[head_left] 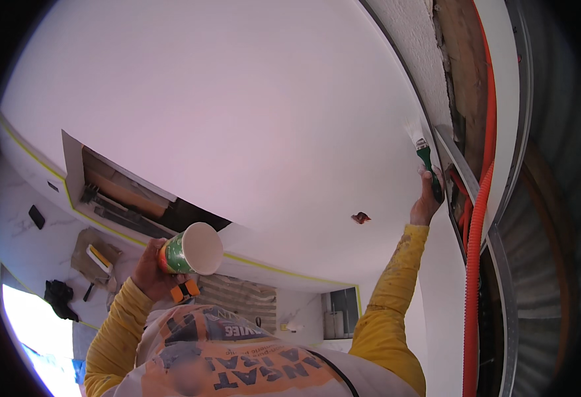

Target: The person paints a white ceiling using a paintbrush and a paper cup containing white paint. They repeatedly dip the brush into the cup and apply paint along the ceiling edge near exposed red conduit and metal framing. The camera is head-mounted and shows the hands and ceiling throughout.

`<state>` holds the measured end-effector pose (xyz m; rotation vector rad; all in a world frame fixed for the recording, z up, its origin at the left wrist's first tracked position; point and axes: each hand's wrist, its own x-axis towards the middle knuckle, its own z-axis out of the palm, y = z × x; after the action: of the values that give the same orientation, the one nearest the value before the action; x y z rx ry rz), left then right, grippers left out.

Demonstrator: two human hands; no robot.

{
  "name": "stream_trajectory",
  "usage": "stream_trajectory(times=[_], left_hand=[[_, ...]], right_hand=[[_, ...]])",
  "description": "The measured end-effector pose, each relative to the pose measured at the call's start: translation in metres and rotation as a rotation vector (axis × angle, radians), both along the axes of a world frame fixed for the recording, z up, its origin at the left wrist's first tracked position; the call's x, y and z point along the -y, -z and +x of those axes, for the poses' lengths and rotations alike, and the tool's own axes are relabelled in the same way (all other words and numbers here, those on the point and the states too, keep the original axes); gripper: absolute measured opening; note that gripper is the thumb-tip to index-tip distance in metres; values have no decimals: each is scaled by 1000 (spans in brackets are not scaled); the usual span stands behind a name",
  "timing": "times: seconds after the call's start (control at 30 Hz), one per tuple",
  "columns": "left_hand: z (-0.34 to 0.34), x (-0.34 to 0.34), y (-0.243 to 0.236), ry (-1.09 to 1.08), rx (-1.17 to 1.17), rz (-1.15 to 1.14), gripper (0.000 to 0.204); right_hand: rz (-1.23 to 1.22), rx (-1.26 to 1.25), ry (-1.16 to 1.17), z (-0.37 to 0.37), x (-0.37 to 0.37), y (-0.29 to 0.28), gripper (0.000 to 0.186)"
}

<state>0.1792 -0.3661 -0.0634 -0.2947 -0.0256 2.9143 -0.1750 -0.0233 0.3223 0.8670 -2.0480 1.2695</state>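
Note:
My left hand (146,272) is wrapped round a green and orange patterned paper cup (178,255). The cup is tilted, and its pale inside shows no clear contents. At the far right my raised right hand (425,205) grips a paintbrush (424,155) with a green handle. Its white-coated bristles lie against or very near the smooth white surface (290,119), close to that surface's dark edge strip; I cannot tell if they touch. Just below the left hand is a small orange and black object (184,290), whose kind and support are unclear.
Orange corrugated conduit (479,251) and metal framing (502,284) run along the right. A rectangular opening (131,198) and a small hole (361,218) break the white surface. Yellow tape (270,268) follows its lower edge. A striped mat (244,298) and several tools lie beyond.

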Motion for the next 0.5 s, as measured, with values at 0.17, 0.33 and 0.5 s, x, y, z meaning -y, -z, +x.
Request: stream_trajectory(times=[0.17,0.33,0.5], left_hand=[[1,5,3,-11,2,-13,49],[14,12,3,-9,28,25,44],[28,9,3,15,-18,30,41]], right_hand=[[13,-48,144,0,-36,1,50],[-240,-227,416,12,-49,24,23],[-225,-111,318,40,61,57,17]])
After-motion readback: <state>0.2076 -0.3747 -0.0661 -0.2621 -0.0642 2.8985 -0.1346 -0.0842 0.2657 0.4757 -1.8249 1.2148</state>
